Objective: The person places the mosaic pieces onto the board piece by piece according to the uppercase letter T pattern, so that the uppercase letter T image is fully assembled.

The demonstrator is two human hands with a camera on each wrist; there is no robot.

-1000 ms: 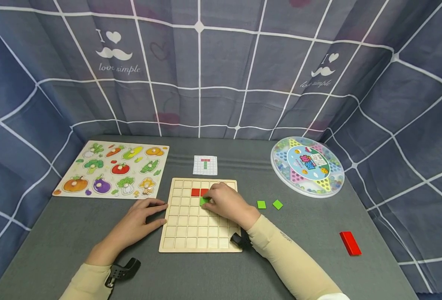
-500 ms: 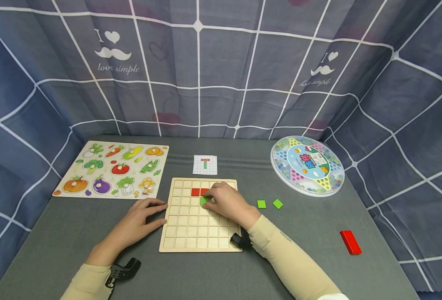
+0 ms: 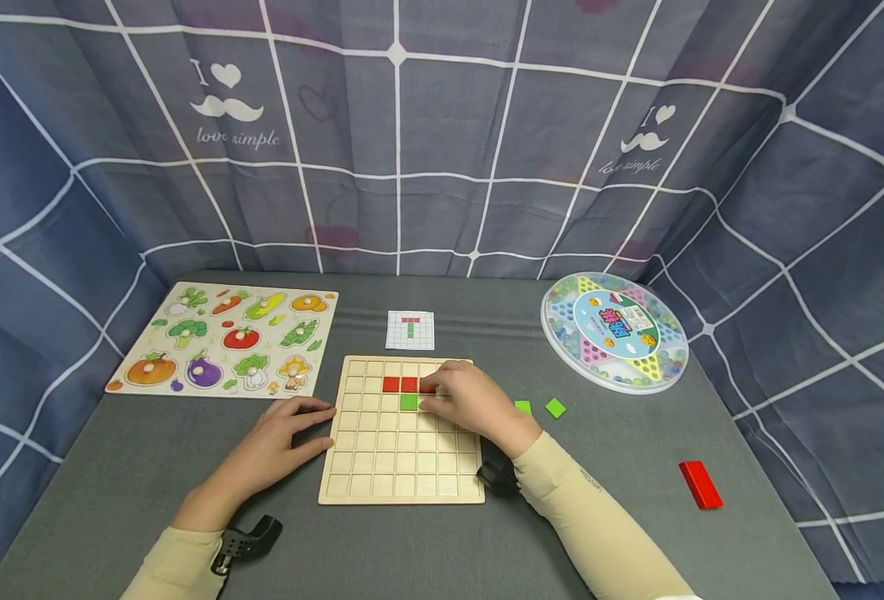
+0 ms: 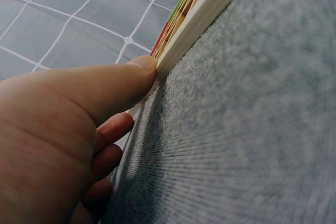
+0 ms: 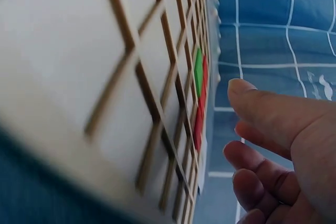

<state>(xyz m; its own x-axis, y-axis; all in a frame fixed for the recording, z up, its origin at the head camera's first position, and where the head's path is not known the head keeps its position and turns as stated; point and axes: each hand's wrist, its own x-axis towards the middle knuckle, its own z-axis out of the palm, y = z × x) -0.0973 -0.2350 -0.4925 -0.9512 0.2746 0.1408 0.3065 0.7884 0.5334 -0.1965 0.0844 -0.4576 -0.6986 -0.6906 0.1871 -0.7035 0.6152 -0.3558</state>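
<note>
From my remote seat: the gridded board [image 3: 382, 462] sits at the middle of the frame, flat on the grey counter [image 3: 621, 446]. Left hand [image 3: 280, 437] at the board's left edge — fingers relaxed, thumb tip touching the rim in the left wrist view.

Right hand [image 3: 471, 404] over the board's upper right, fingertips just beside the green tile [image 3: 408, 402]. In the right wrist view I see thumb and fingers parted and loosely bent, free of any tile. Green tile lies in its cell, directly below the red row [image 3: 400, 384]; fingers partly cover that row's right end.

Two loose green tiles [image 3: 556, 408] right of centre, near the board — one turned cornerwise, the other partly behind the right hand. Red block [image 3: 701, 485] at lower right, well apart.

Pattern card [image 3: 411, 344] above the board, showing a small red-and-green T on a grid. Vegetable puzzle [image 3: 212, 333] at left, round box [image 3: 616, 329] at right. Checked curtain [image 3: 442, 125] fills the upper frame.
</note>
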